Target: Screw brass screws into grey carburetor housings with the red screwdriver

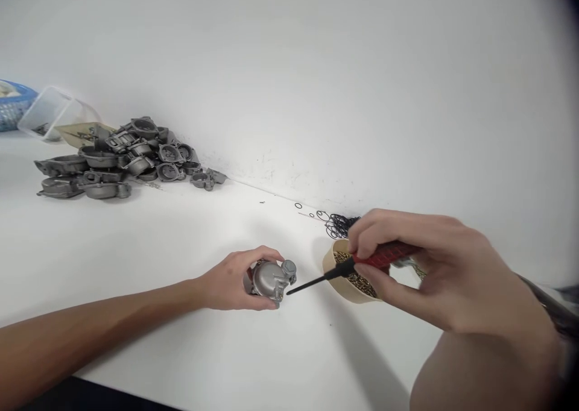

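Observation:
A grey metal carburetor float bowl (270, 279) is gripped in my left hand (233, 278), fingers and thumb closed around its sides. Its rounded outside faces me, with a hex plug at the upper right and a small brass-coloured spot low on its right edge. My right hand (434, 272) is closed on a screwdriver (337, 271) with a red and black handle and a dark shaft. The screwdriver's tip points left and lies just right of the bowl's lower edge; whether it touches I cannot tell.
Behind the screwdriver stands a cream tub (350, 290) of small brass screws. Black O-rings (337, 225) lie heaped by the wall. Many grey metal bowls (102, 170) are piled at the left, near a clear plastic box (49, 114) and a blue basket (13, 112).

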Available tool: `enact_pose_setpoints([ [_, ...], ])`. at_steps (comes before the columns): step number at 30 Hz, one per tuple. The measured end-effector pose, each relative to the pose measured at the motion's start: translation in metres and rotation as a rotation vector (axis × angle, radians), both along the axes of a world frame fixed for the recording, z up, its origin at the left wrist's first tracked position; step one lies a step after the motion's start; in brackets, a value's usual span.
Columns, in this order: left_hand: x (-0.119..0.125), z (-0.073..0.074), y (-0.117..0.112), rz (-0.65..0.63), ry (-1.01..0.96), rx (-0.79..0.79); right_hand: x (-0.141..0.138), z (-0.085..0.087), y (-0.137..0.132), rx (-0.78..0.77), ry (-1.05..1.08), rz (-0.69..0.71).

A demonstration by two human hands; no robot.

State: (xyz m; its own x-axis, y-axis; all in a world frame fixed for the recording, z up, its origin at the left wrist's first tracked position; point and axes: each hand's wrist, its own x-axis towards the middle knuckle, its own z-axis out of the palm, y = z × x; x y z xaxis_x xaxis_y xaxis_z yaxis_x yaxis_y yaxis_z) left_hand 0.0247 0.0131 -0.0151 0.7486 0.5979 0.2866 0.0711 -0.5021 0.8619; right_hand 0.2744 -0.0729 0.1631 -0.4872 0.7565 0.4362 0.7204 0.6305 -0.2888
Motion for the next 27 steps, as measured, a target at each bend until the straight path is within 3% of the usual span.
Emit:
enact_pose_setpoints([
  [3, -0.001, 0.001, 0.0, -0.001, 0.008, 0.012, -0.002, -0.002, 0.008, -0.095, -0.055, 0.064],
  [6, -0.002, 0.001, 0.0, 0.002, 0.007, 0.019, -0.005, -0.003, 0.012, -0.096, -0.042, 0.095],
  [27, -0.001, 0.005, 0.0, -0.011, -0.001, 0.031, -0.004, -0.003, 0.018, -0.192, -0.056, 0.12],
])
